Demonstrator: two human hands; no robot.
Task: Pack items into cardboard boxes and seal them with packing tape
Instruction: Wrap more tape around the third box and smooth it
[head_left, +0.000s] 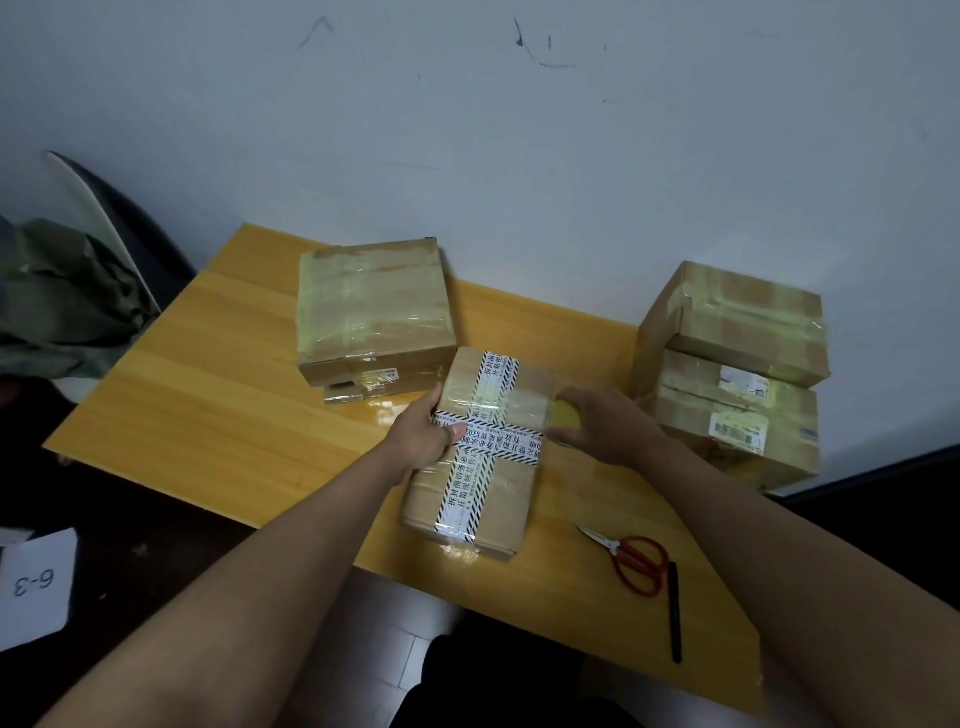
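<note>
Far left, I'm seeing a white card (36, 587) marked "6-3" lying off the surface, and above it a rumpled green cloth (62, 306) slumping over a chair. The yellow wood-grain surface (208, 395) is shining glossily. At its back left, a flat cardboard box (371, 306) wrapped in clear tape is sitting on a thinner one. In the middle, my left hand (426, 436) is gripping the left edge of the box (488, 447) I'm working on, thumb on top; it is lying flat near the front edge, crossed by printed black-and-white striped tape. My right hand (602, 423) is curling at its right edge around something yellow, probably a tape roll (566, 413), mostly hidden. Right of that, red-handled scissors (631, 564) and a black pen (674, 613) are lying just apart. Far right, two taped boxes (737, 374) are standing stacked against the wall.
</note>
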